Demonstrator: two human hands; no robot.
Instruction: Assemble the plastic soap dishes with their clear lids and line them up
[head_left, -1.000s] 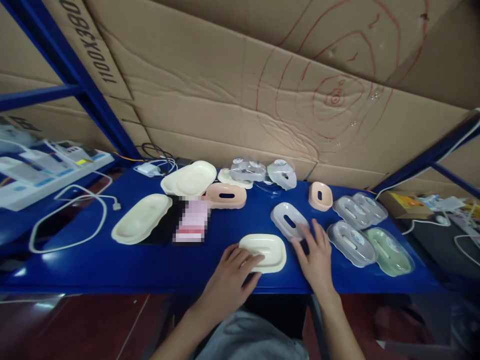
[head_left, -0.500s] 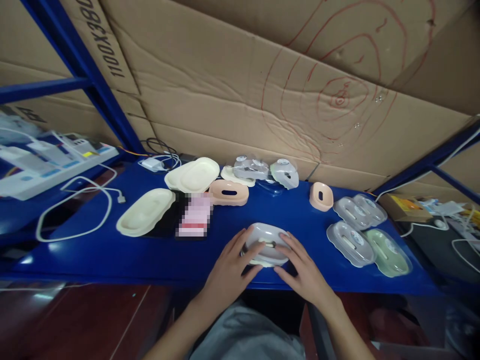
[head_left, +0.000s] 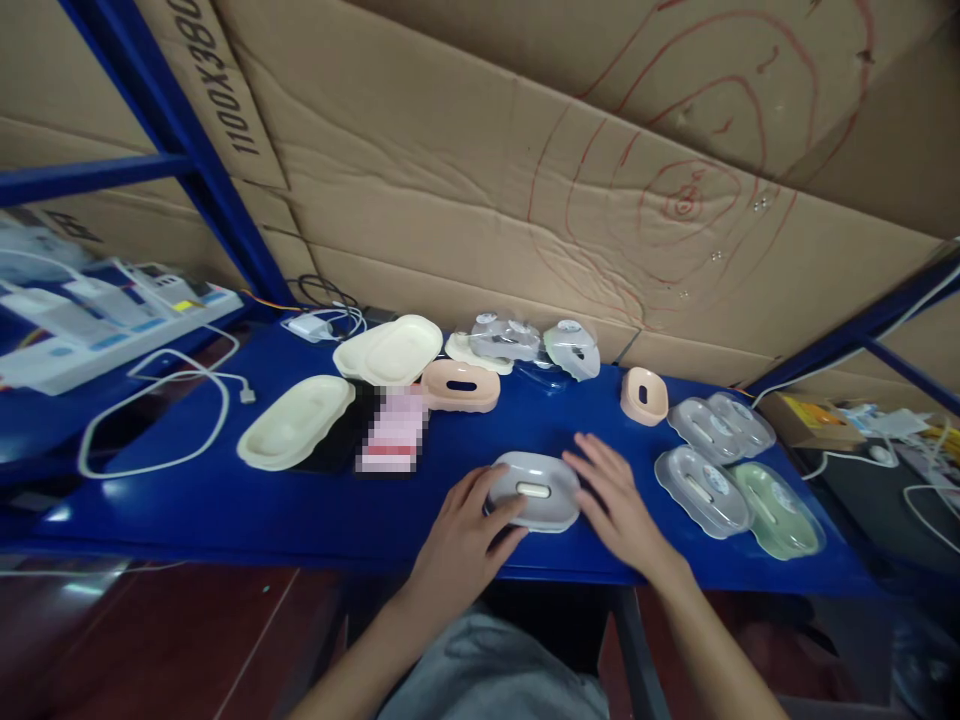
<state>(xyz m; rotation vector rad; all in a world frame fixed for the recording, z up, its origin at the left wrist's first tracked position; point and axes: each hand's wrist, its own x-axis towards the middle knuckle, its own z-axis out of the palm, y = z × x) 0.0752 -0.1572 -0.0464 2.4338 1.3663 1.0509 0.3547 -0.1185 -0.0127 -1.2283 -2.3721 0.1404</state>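
On the blue table in front of me sits a grey oval soap dish (head_left: 553,507), with a pale bar showing in the slot at its centre. My left hand (head_left: 471,520) is on its left end, fingers over the far edge and thumb near the front. At the other end is my right hand (head_left: 611,500), its fingers stretched apart beside the rim; whether a fingertip touches the rim I cannot tell.
Clear-covered dishes, grey (head_left: 701,490) and green (head_left: 780,510), lie at right. A peach dish (head_left: 643,396) stands behind them, another peach one (head_left: 476,388) left of centre. Cream trays (head_left: 296,425) and a pixelated phone (head_left: 394,430) lie left. A power strip (head_left: 67,350) is far left.
My right hand has moved right, off the top of the grey soap dish, and its fingers have straightened. My left hand stays at the dish's left end. More of the dish shows now.
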